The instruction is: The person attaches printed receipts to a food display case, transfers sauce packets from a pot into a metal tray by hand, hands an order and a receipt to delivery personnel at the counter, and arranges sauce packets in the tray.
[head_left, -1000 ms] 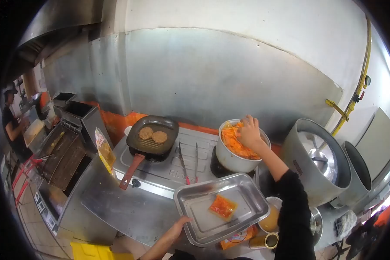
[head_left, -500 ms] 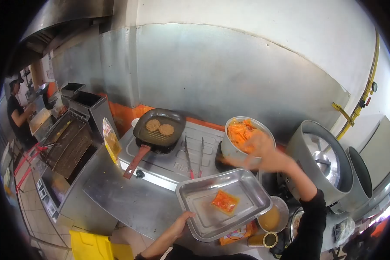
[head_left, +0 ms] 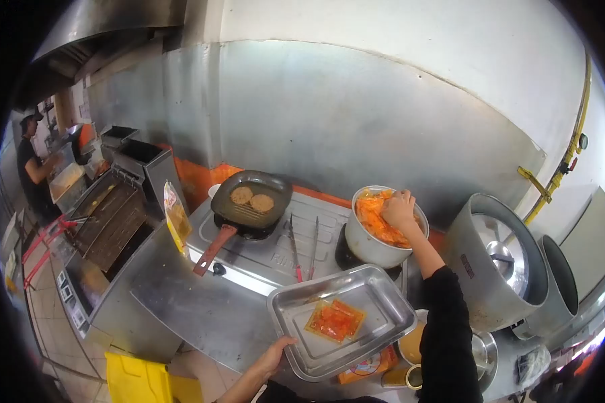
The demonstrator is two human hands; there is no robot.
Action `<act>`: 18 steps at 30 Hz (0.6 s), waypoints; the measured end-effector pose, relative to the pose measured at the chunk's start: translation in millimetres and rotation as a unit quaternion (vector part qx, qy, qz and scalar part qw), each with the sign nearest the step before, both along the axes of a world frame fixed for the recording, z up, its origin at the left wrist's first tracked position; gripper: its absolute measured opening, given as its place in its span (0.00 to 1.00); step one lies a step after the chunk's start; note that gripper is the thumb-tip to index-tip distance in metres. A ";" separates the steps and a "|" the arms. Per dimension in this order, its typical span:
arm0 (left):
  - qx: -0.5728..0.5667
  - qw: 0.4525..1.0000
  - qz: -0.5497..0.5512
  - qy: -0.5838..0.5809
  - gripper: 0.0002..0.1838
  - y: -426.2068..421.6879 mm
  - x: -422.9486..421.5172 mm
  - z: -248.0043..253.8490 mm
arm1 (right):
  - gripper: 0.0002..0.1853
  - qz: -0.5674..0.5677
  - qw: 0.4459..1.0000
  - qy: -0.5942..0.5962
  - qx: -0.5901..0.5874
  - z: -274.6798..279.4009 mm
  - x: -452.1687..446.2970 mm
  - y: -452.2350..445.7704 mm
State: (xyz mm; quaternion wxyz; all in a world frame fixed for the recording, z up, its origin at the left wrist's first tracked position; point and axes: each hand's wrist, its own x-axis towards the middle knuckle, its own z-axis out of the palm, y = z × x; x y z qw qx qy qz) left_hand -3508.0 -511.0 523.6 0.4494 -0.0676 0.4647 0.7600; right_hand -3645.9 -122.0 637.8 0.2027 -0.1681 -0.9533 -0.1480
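Observation:
My left hand (head_left: 273,356) grips the near left rim of a rectangular metal tray (head_left: 390,302), thumb over the edge, holding it in front of the stove. In the tray lie flat clear packets with orange-red filling (head_left: 335,320), overlapping each other. My right hand (head_left: 399,209) reaches into a light grey pot (head_left: 373,250) piled with similar orange packets (head_left: 370,211). Its fingers are curled down and closed on a packet at the pot's right side; the fingertips are partly hidden. The pot stands on the right burner.
A square grill pan (head_left: 252,185) with two brown patties sits on the left burner of the stove (head_left: 302,245). Tongs (head_left: 304,252) lie between the pan and pot. A large grey pot (head_left: 477,269) stands right. A co-worker (head_left: 32,168) is at the far left.
My right hand has moved from above the tray and pot's near side into the pot. More packet area shows in the tray, where a single packet lay. The tray has shifted slightly.

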 end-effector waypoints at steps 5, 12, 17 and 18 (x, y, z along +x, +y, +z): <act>-0.008 0.999 -0.026 0.017 0.23 -0.8 -1.1 7.0 | 0.10 0.001 0.995 0.001 0.098 10.5 8.0 4.1; 0.019 0.998 -0.047 0.041 0.23 5.2 -6.6 -3.5 | 0.06 0.175 0.976 -0.006 -0.126 106.5 96.0 -35.9; 0.020 0.997 -0.064 0.042 0.21 4.1 -12.4 -7.6 | 0.08 0.370 0.875 -0.192 -0.247 112.2 124.5 -87.7; 0.006 0.998 -0.065 0.024 0.20 3.9 -13.1 -9.3 | 0.08 0.367 0.876 -0.190 -0.248 106.4 117.4 -84.1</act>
